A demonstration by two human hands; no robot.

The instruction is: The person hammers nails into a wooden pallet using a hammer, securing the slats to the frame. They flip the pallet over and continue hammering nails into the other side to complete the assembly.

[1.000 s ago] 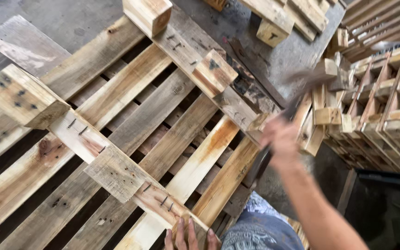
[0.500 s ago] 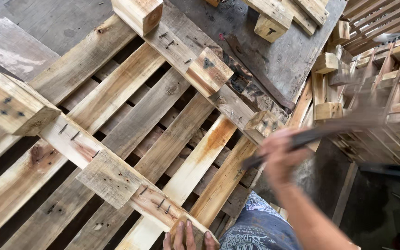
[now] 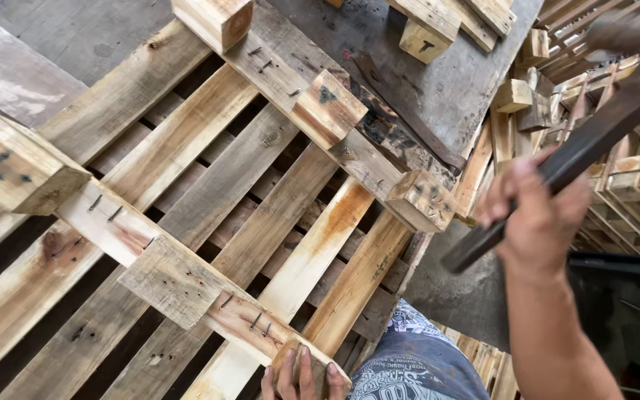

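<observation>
Two hands are working: the right hand is gripping a dark bar tight, raised beside the pallet, while the left hand is pressing fingers flat, closed on nothing, on the near block. Judging by the bent nails, dismantling is only partly along: two stringers are still nailed on, five blocks showing attached, and at least eight deck boards remain.
</observation>
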